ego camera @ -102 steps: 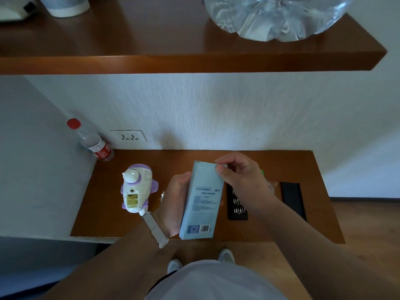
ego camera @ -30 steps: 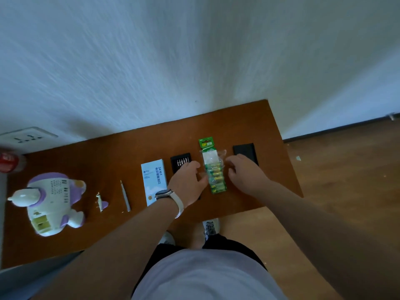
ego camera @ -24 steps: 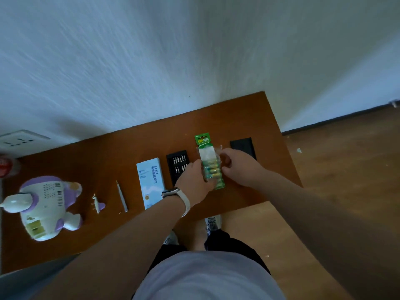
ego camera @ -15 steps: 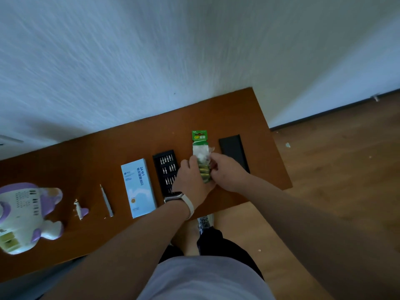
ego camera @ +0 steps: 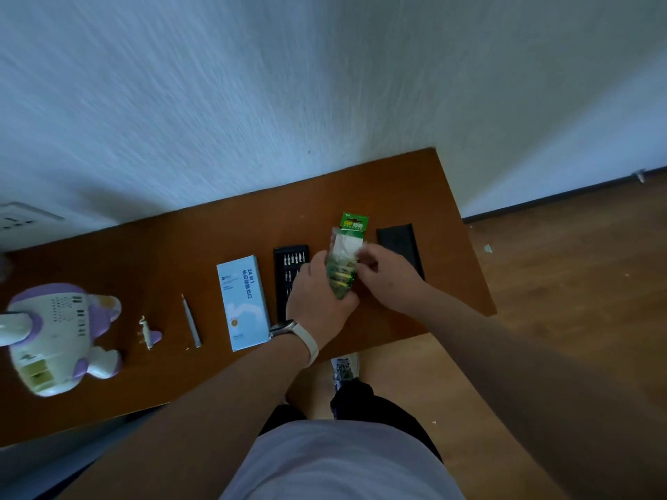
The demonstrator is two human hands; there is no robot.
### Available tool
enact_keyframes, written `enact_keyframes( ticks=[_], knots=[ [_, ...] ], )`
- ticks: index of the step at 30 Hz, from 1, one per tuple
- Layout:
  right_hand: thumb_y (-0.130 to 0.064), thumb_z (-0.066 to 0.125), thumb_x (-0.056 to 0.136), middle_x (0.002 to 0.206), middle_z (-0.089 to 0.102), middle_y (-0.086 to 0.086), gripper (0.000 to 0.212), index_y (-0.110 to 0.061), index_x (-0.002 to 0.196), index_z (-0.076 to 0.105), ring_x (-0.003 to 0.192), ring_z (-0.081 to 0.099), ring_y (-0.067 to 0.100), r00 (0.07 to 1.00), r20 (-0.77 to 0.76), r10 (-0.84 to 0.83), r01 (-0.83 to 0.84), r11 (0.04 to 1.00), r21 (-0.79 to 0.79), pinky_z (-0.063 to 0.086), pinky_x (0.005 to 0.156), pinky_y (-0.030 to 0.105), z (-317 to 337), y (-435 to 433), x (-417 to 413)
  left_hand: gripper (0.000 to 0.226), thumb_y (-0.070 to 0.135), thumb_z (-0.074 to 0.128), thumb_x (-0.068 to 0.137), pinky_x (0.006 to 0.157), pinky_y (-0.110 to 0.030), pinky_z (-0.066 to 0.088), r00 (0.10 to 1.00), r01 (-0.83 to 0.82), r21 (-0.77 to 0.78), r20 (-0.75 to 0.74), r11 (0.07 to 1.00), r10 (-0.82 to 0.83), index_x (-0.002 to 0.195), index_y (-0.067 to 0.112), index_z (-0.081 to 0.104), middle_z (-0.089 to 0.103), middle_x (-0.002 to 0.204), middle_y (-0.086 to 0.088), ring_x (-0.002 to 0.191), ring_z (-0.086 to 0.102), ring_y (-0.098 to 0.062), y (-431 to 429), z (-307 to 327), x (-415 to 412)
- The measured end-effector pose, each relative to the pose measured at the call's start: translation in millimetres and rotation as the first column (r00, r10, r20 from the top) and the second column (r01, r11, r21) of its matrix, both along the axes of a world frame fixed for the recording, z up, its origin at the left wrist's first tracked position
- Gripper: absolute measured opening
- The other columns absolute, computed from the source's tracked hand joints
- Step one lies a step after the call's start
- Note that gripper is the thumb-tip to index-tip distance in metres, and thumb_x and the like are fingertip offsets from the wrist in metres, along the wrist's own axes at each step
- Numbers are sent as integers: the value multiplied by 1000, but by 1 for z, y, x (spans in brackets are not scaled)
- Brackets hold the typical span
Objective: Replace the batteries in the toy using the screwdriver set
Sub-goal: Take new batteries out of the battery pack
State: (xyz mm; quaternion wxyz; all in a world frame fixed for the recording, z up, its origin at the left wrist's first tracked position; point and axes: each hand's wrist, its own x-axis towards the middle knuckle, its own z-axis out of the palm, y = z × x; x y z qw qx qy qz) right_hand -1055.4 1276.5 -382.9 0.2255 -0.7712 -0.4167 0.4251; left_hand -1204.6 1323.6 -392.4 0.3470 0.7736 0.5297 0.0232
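**Brown bench, one pack in two hands**

Brown bench (ego camera: 180, 247) against a pale wall carries one of each: toy (ego camera: 57, 337), small purple-white piece (ego camera: 148, 333), driver (ego camera: 191, 321), box (ego camera: 243, 301), bit tray (ego camera: 288, 261), black lid (ego camera: 400, 243) and pack (ego camera: 352, 229) of batteries. The pack sits right of centre, between tray and lid. The left hand (ego camera: 317, 301) has its fingers curled round the pack's lower left. The right hand (ego camera: 388, 279) pinches its right edge. The batteries are blurred and half covered, so their count is unclear. The left hand hides the tray's lower part, and the toy is cut off at the left edge. The pack's long axis runs up the frame, green header toward the wall.
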Motion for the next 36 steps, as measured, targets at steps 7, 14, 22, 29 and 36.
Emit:
enact_keyframes(
  ticks=[7,14,22,29,36],
  knots=[
    [-30,50,99,98,68,9,19,-22,112,61,88,67,28,886,-340,-315,315,947,-56,57,81,44,8,11,-19,79,31,69,79,89,-27,37,993,115,222,5,968,-119,149,16,35,56,127,-5,117,49,-22,9,43,-17],
    [-14,40,99,88,64,6,28,-22,110,65,73,55,17,638,-627,-447,480,868,-130,50,67,29,20,23,-49,72,22,71,78,94,-32,40,979,187,359,13,914,-205,143,11,45,61,128,-8,116,52,-27,16,67,-32],
    [-19,43,99,88,67,4,26,-26,110,65,63,56,13,602,-632,-488,464,858,-221,50,58,27,18,27,-55,67,26,70,77,90,-36,48,968,201,406,58,892,-244,138,9,51,62,124,-7,115,53,-24,17,74,-48],
    [-30,49,98,91,66,5,22,-22,110,66,62,57,15,461,-728,-508,453,840,-299,48,52,25,21,23,-54,42,38,61,79,85,-31,49,946,220,474,111,853,-306,113,14,58,57,113,-5,103,51,-19,19,71,-54],
    [-23,41,102,81,63,7,21,-16,106,60,55,55,15,367,-771,-521,452,824,-341,42,47,24,27,19,-57,30,39,60,79,83,-28,49,952,227,437,90,870,-293,89,11,64,62,108,-4,100,57,-19,25,60,-57]
  ],
)
